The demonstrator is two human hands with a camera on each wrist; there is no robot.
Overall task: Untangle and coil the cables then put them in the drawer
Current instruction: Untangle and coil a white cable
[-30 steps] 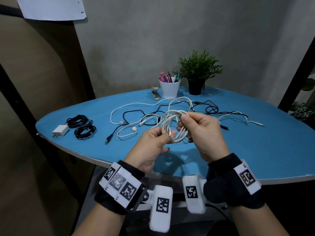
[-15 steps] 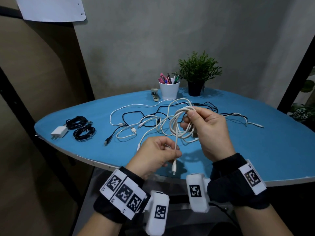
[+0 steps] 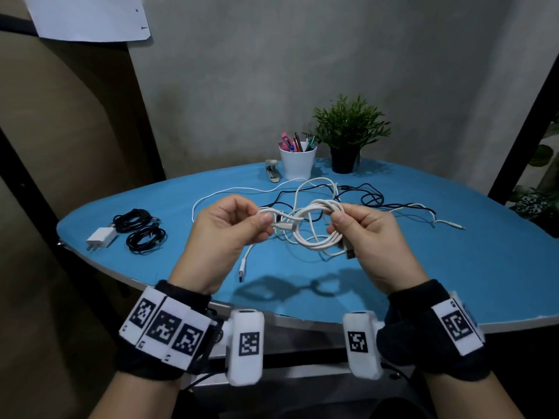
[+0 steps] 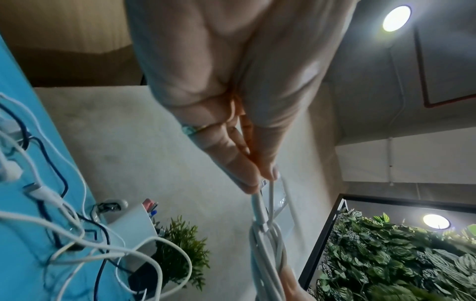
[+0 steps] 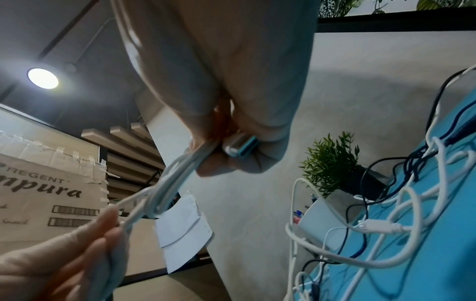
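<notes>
A white cable coil (image 3: 317,240) hangs in the air between my two hands above the blue table (image 3: 453,267). My right hand (image 3: 335,222) grips the coil's right side, with a USB plug (image 3: 349,252) sticking out below the palm. My left hand (image 3: 266,220) pinches a loose strand of the same cable (image 4: 260,205) at the coil's left; its free end with a connector (image 3: 242,272) dangles down. In the right wrist view the bundle (image 5: 175,175) runs from my right fingers (image 5: 226,163) toward my left hand. Behind lie tangled white and black cables (image 3: 372,201).
Two coiled black cables (image 3: 142,229) and a white charger (image 3: 101,238) lie at the table's left. A white pen cup (image 3: 298,163), a stapler (image 3: 272,170) and a potted plant (image 3: 348,137) stand at the back. The near table edge (image 3: 272,311) runs just beyond my wrists.
My left hand rose from low near the table edge to the coil's level and pulled a strand out to the left. The coil turned from upright to lying sideways.
</notes>
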